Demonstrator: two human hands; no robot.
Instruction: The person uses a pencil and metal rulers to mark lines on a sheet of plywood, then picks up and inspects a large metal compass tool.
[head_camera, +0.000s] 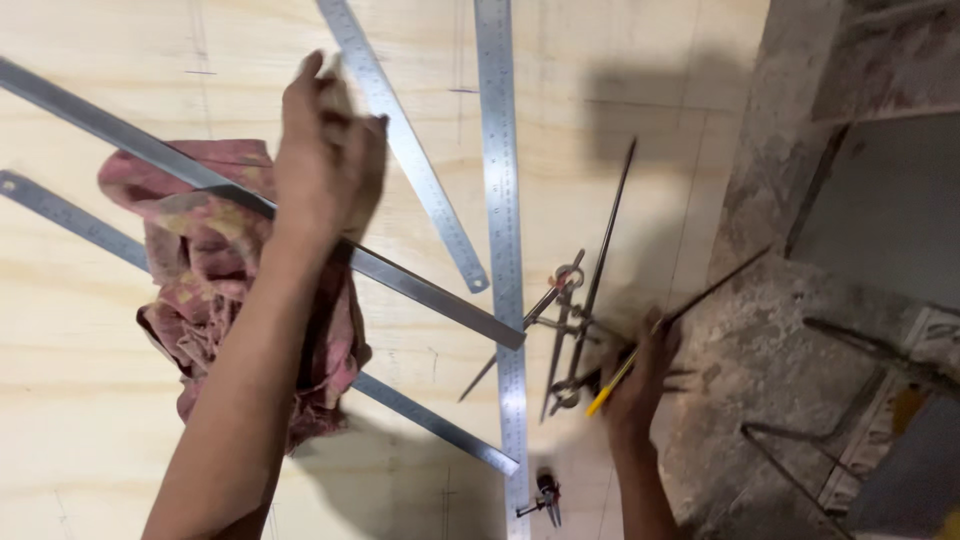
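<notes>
Pale plywood desk (90, 420) under everything, marked with faint pencil lines. Left hand (325, 160) raised above a long steel ruler (400, 280) that runs slantwise from the upper left edge down toward the middle; fingers blurred and loosely curled, cannot tell whether anything is gripped. Reddish patterned rag (200, 260) bunched beneath that ruler and beneath the left forearm, lying on the desk. 3 more steel rulers around it: 1 upright rule (503, 200) running from the top edge almost to the bottom, 1 slanted rule (410, 150) from the top edge ending just beside the upright one, and 1 lower rule (60, 212) passing under the rag and coming out toward the bottom middle. Right hand (640, 385) low on the right, closed around a yellow pencil (612, 388), with thin dark metal rods (610, 220) crossing just beside and over its fingers. Metal compasses (562, 330) heaped between the upright rule and the right hand, touching the rods. Small dark tool (545, 495) near the bottom, just beside the upright rule. Rough grey concrete ledge (770, 300) to the right of the desk.
</notes>
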